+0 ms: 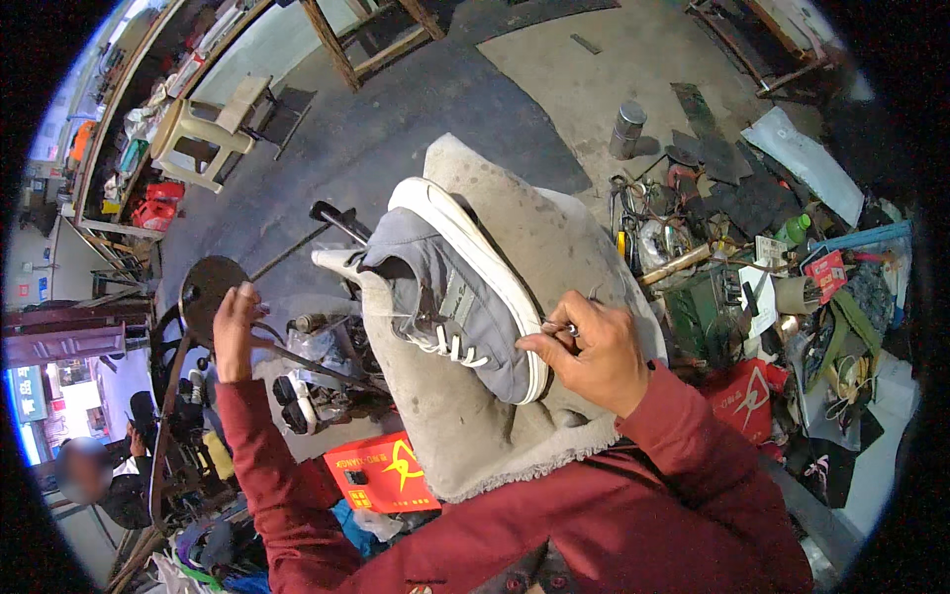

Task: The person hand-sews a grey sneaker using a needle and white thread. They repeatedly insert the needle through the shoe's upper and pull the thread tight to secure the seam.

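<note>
A grey lace-up shoe [475, 317] with white laces and a white sole lies on its side on a stained pale cloth [465, 426] over my lap. At the sole's edge near the toe, my right hand [599, 351] is closed around a thin metal-ended tool [572, 330]; the fist hides most of it. Away to the left, my left hand [235, 332] is raised with fingers upward and thumb apart. It is close to a round dark metal disc [210, 297] on a stand, and I cannot tell whether they touch. No object shows in that hand.
A red box [381, 473] sits by my left side. Tools and scraps crowd the right, with a metal flask [627, 130] beyond. A beige plastic stool [195, 144] stands at far left near shelves. Another person [89, 475] is at lower left.
</note>
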Demonstrator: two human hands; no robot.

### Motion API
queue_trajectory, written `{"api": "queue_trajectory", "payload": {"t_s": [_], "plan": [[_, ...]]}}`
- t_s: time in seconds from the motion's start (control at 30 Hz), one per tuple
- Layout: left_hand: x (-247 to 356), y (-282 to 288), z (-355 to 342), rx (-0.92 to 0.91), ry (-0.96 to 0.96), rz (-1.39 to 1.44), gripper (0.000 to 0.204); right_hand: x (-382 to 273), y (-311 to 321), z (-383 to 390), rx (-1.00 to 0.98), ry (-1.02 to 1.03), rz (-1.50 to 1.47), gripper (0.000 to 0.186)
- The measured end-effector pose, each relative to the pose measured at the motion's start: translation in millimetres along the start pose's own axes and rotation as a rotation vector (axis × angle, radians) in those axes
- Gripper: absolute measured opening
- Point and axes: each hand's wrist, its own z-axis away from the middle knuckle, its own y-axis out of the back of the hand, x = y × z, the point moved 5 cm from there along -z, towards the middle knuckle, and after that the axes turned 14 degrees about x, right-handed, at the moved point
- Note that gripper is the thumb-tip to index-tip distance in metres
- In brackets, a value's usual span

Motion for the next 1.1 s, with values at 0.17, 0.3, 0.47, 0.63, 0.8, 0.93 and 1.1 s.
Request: {"api": "queue_trajectory", "payload": {"t_s": [0.17, 0.3, 0.47, 0.63, 0.8, 0.93, 1.1], "plan": [[78, -31, 100, -0.081, -0.352, 0.333, 0.039, 3, 2, 3, -0.049, -0.021, -0.007, 0.039], [111, -86, 156, -0.563, -0.161, 0.470, 0.041, 4, 3, 7, -0.031, -0.009, -0.006, 0.040], [129, -129, 147, -1.085, -0.081, -0.029, 0.032, 7, 6, 6, -0.040, -0.023, 0.004, 0.039], [143, -166, 155, -1.336, -0.584, -0.025, 0.043, 8, 8, 5, -0.023, -0.017, -0.034, 0.037], [104, -176, 153, -1.175, -0.052, 0.144, 0.031, 25, 16, 8, -0.033, -0.281, -0.238, 0.025], [93, -170, 154, -1.130, -0.234, 0.139, 0.023, 73, 50, -9, 0.232, -0.581, -0.573, 0.015], [90, -165, 152, -1.026, -0.237, 0.074, 0.026, 85, 92, -26, 0.192, -0.208, 0.332, 0.019]]}}
